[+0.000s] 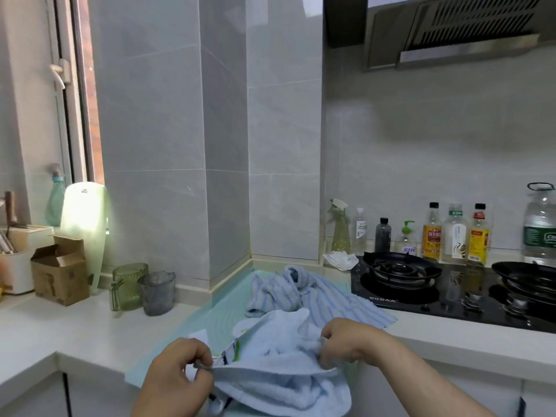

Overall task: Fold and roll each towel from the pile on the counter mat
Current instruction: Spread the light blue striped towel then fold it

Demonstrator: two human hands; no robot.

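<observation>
The head view shows a kitchen corner, blurred with motion toward the right edge. Low in the frame, the left hand [177, 374] pinches the near edge of a pale blue towel [279, 377] between thumb and fingers; the fingertips are curled under, so how much cloth they hold cannot be made out. The right hand [346, 341] grips the same edge farther along, fingers closed into a bunched fold. The stretch of hem between the two hands is taut, lifted just above the turquoise counter mat [219, 305], while the rest of the towel sags in loose folds. Its lower part runs out of the bottom of the picture. A small label with green and dark marks shows near the left hand, its print unreadable.

Behind it, on the far end of the mat, lies the pile of striped towels [304, 293], crumpled together; how many pieces it holds cannot be told. The mat's near corners are covered by cloth and hands.

To the right, the black gas stove [421, 284] is cut off by the frame edge, with a row of bottles [451, 236] against the wall, labels too blurred to read. On the left counter stand two glass mugs [144, 287] beside a cardboard box [60, 272].
</observation>
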